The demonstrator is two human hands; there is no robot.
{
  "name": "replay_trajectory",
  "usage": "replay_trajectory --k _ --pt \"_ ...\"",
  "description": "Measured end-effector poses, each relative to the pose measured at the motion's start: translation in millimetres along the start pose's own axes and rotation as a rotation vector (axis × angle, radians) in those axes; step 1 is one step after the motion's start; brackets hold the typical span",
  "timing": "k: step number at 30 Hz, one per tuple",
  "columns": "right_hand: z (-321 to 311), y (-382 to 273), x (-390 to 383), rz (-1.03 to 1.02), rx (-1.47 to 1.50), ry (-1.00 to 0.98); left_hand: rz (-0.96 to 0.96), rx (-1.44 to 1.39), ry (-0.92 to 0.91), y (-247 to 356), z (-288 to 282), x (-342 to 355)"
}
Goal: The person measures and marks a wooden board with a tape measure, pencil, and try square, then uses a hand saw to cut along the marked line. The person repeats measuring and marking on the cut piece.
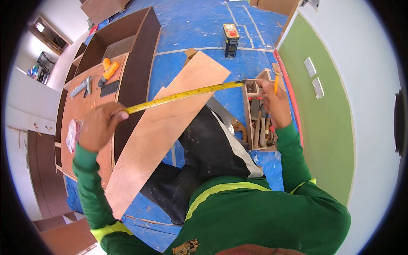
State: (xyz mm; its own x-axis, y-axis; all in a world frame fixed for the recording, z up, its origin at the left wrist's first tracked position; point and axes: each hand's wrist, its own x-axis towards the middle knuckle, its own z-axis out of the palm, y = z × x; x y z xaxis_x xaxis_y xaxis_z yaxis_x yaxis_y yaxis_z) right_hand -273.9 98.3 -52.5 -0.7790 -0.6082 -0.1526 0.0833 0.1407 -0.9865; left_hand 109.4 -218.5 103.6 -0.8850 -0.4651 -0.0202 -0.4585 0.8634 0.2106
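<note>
A yellow tape measure (182, 94) is stretched slantwise between my hands, above a long light-brown wooden board (163, 127). My left hand (101, 126) is closed on one end, its thumb pressed along the blade; whether the case is inside the fist is hidden. At the dark far end, my right hand (275, 104) pinches the tape with its fingertips. A yellow pencil (276, 82) sticks up between the fingers of that same hand. The board lies tilted across my legs and against a dark cabinet frame (138, 63) on the left.
An orange drill (109, 71), a grey glue gun (81, 87) and a dark phone (109, 88) lie on the cabinet. A handsaw (225, 117) and a wooden toolbox (250, 140) are beside my legs. A metal can (230, 42) stands on the blue floor sheet (187, 29). A green wall (318, 127) bounds the right.
</note>
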Motion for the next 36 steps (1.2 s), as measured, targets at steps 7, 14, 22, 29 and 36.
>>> replay_trajectory --k 7,14,22,29,36 --pt "49.2 -3.8 11.4 0.048 0.193 -0.334 0.133 0.353 -0.184 17.6 -19.7 80.2" --pt "71.6 -24.3 10.1 0.003 0.178 -0.323 0.215 0.497 -0.207 47.4 -64.3 140.4" --pt "129.2 -40.7 61.5 0.067 0.086 -0.599 0.063 0.520 -0.395 67.3 -69.7 154.0" --pt "101.7 -47.9 22.0 0.025 -0.029 -0.718 0.103 0.451 -0.341 58.1 -81.5 107.8" --pt "55.5 16.0 -44.8 0.086 0.044 -0.656 0.324 0.354 -0.445 99.1 -34.2 124.5"
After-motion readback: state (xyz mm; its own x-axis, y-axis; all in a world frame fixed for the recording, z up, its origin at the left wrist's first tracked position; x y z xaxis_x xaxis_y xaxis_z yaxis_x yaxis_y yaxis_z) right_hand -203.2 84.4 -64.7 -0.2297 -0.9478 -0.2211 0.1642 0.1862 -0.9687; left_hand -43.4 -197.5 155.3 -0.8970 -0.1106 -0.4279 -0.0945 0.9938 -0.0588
